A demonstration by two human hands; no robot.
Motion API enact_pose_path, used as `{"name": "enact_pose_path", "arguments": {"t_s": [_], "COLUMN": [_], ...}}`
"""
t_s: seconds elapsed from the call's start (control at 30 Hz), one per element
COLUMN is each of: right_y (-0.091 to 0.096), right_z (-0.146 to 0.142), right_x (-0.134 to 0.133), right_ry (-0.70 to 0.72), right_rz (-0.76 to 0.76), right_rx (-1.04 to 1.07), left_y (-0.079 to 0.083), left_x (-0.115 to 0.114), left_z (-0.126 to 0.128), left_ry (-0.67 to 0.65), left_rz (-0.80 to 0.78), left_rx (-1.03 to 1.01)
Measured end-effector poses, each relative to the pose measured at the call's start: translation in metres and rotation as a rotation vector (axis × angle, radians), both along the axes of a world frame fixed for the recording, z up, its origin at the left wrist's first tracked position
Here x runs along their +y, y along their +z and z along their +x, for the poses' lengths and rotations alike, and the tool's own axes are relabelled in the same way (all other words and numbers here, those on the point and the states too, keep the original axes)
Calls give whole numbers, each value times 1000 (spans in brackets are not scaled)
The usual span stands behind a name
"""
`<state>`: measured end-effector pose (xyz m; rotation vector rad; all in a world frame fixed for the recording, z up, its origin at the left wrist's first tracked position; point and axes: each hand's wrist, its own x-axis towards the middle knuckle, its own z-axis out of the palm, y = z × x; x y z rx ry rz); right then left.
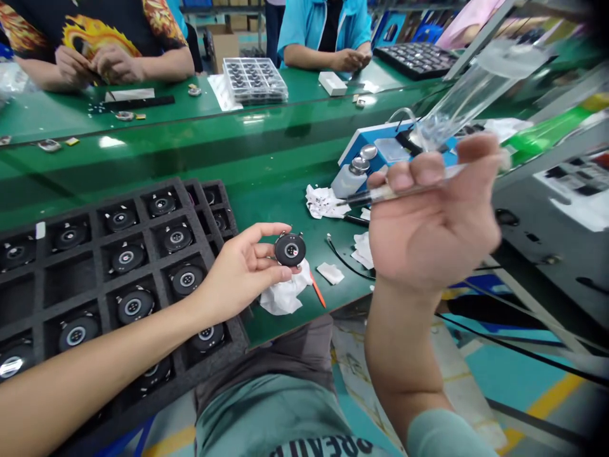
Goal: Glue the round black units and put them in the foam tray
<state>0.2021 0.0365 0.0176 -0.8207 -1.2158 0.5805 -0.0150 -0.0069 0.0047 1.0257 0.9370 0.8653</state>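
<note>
My left hand (245, 266) pinches a small round black watch body (290, 249) between thumb and fingers, just right of a black foam tray (90, 270). The tray holds several similar round black parts in its cells. My right hand (428, 216) is raised palm toward me, its fingers closed on a thin clear pen-like tool (404, 190) with a dark tip pointing left. A crumpled white wipe (284, 295) lies on the green bench below the watch body.
White wipes (326, 202), a small white dispenser bottle (349, 178), an orange stick (318, 289) and a black cable (345, 260) lie on the green bench (266, 165). A blue fixture (375, 136) stands behind. Two other people work across the bench near trays (254, 79).
</note>
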Motion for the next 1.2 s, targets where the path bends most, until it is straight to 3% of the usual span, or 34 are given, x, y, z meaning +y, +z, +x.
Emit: {"name": "enact_pose_path", "arguments": {"t_s": [0.13, 0.23, 0.33, 0.43, 0.5, 0.57, 1.2], "right_y": [27, 26, 17, 2, -8, -16, -35], "right_z": [-5, -7, -10, -13, -13, -11, -18], "right_x": [-22, -25, -26, -28, -28, -27, -21], "right_ry": [128, 139, 111, 103, 197, 288, 352], "right_rz": [1, 12, 77, 60, 21, 13, 61], "right_rx": [-43, -128, 0, -315, -619, -745, -774], "left_y": [1, 2, 2, 2, 1, 0, -3], "left_x": [0, 0, 0, 0, 0, 0, -4], "left_z": [0, 0, 0, 0, -1, -1, 0], "left_ry": [5, 5, 11, 16, 12, 6, 28], "left_rz": [-15, -29, -35, -26, -26, -27, -12], "left_rx": [0, -2, -12, -17, -17, -16, 12]}}
